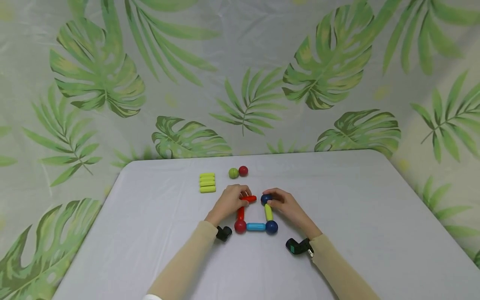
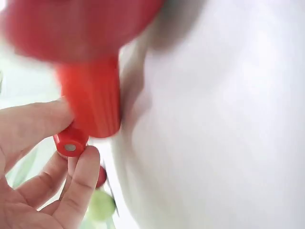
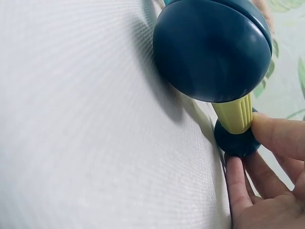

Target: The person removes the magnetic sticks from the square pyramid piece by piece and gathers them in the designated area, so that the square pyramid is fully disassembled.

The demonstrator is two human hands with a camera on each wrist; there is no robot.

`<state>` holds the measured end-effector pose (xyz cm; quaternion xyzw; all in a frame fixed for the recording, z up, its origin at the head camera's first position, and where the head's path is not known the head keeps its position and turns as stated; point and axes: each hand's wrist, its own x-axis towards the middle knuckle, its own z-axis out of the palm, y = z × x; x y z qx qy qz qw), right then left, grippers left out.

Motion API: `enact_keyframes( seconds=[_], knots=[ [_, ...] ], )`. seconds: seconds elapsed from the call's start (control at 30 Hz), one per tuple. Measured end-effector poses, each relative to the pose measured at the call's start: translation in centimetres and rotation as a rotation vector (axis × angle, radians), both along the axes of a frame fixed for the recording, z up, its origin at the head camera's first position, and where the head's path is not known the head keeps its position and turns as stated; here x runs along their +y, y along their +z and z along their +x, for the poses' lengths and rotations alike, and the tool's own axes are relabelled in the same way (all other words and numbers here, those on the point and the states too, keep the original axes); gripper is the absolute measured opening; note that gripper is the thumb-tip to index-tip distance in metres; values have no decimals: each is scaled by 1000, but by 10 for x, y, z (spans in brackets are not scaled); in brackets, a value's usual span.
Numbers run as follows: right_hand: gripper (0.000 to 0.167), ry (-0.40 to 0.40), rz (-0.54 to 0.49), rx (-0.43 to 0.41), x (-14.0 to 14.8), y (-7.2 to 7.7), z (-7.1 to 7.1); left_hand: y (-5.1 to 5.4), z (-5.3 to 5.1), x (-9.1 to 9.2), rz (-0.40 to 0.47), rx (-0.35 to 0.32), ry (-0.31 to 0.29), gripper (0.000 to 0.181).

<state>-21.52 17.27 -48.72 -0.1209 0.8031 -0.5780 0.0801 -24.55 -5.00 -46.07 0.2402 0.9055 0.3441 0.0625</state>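
My left hand (image 1: 231, 201) pinches a red rod (image 1: 250, 198) between thumb and fingers; its end shows in the left wrist view as a red rod (image 2: 71, 144). A second red rod (image 1: 241, 213) runs from near that hand to a red ball (image 1: 240, 226). A blue rod (image 1: 256, 226) joins this ball to a dark blue ball (image 1: 271, 227). From there a yellow rod (image 1: 268, 212) leads up to another dark blue ball (image 1: 266, 199), which my right hand (image 1: 288, 206) grips with thumb and fingers. The held red rod points toward that ball, a small gap between them.
Several yellow-green rods (image 1: 207, 183) lie in a stack-like row at the back left of the white table (image 1: 356, 200). A green ball (image 1: 233, 173) and a red ball (image 1: 243, 171) sit side by side behind my hands. A leaf-patterned cloth hangs behind the table.
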Motion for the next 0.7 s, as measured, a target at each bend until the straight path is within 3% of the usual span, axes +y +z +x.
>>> enact_keyframes(
  seconds=[0.13, 0.23, 0.37, 0.53, 0.7],
  knots=[
    [30, 4, -1, 7, 1, -2, 0, 1, 2, -26, 111, -48, 59, 17],
    [30, 5, 3, 18, 1, 0, 2, 0, 1, -51, 141, -31, 119, 17],
    [30, 10, -3, 18, 0, 11, 8, -1, -2, -81, 89, 43, 192, 18],
    [30, 31, 2, 28, -6, 33, 19, -3, -5, -100, -16, 95, 243, 18],
    [31, 21, -15, 27, -3, 10, 8, -3, -9, -103, -86, 135, 261, 15]
  ],
)
